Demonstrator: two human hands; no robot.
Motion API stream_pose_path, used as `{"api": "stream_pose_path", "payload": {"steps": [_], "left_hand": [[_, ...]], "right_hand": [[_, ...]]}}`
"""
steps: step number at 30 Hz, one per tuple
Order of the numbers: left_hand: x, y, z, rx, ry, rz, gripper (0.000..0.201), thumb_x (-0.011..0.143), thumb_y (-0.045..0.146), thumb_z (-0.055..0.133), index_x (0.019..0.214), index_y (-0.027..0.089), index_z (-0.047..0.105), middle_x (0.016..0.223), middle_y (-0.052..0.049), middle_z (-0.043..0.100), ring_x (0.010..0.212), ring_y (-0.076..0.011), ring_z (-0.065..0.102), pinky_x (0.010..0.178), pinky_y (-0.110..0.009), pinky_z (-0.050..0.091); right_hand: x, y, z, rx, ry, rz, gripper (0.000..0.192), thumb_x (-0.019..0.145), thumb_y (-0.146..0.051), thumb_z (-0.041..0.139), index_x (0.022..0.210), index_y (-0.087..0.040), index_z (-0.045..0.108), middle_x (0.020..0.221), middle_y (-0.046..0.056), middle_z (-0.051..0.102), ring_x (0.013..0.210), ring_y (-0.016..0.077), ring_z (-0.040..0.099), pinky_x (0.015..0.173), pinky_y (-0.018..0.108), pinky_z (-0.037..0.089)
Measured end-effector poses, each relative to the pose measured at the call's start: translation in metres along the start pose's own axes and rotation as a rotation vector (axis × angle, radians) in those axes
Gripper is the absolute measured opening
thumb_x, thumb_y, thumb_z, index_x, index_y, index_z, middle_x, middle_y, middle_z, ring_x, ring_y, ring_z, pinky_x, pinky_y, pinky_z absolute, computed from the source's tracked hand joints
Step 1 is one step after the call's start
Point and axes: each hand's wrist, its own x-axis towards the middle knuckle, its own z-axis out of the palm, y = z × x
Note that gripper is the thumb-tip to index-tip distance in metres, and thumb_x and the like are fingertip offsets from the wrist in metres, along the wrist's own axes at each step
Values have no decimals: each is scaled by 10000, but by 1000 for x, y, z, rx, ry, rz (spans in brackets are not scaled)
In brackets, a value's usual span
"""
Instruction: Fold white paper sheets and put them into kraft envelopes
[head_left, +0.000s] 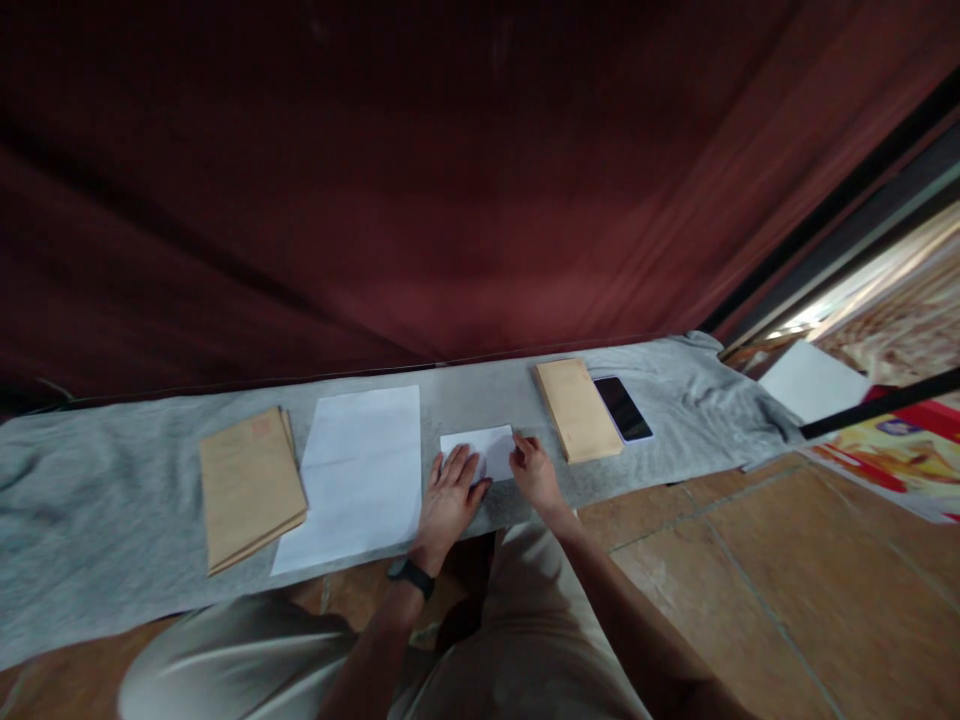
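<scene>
A small folded white paper [487,447] lies on the grey cloth [90,500] in front of me. My left hand [448,498] rests flat with fingers spread on the paper's near left part. My right hand [534,468] touches the paper's right edge with its fingertips. Left of the hands lies a larger sheaf of white sheets [360,470]. A black band is on my left wrist.
A stack of brown envelopes [247,485] lies at the left, another brown stack [576,408] at the right with a dark phone [622,407] beside it. A dark red curtain hangs behind. Tiled floor and a white sheet [814,382] lie to the right.
</scene>
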Motion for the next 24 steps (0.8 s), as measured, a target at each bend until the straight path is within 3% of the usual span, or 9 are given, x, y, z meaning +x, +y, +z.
{"api": "stream_pose_path", "payload": {"steps": [4,9,14,19,24], "left_hand": [[-1,1,-1,5,-13,13,444,1025,389,427,1384,186,592,1516,-114,531,1448,-265,444,1245,-534,291],[-2,0,-1,11,-9,22,426,1028,299,391,1378,168,597,1515,-113,533,1450,-252,443,1246,-514,306],[3,6,4,23,0,27,441,1017,230,354,1362,122,606,1494,-144,549,1448,-252,447,1242,-495,321],[19,19,15,35,-26,-19,494,1015,216,321,1457,102,511,1560,-152,469,1482,-256,391,1232,-488,329],[24,19,19,56,-14,-85,535,1015,271,338,1521,123,428,1598,-152,409,1518,-274,317,1230,-520,302]], "right_hand": [[-5,1,-2,12,-6,-43,484,885,-77,410,1284,-161,671,1152,124,701,976,217,697,908,321,567],[-12,-7,-3,-43,16,-194,437,941,-113,431,1325,-142,638,1368,144,626,1255,244,591,1086,403,493],[-19,-15,4,-133,-85,-352,425,994,-184,461,1400,-166,583,1496,115,548,1402,244,483,1170,465,411],[-23,-17,5,-229,-112,-344,473,1015,-178,410,1477,-137,504,1541,121,501,1452,233,430,1225,460,327],[-25,-21,7,-287,-67,-258,483,1024,-210,416,1496,-131,484,1571,143,454,1484,267,383,1229,494,293]]}}
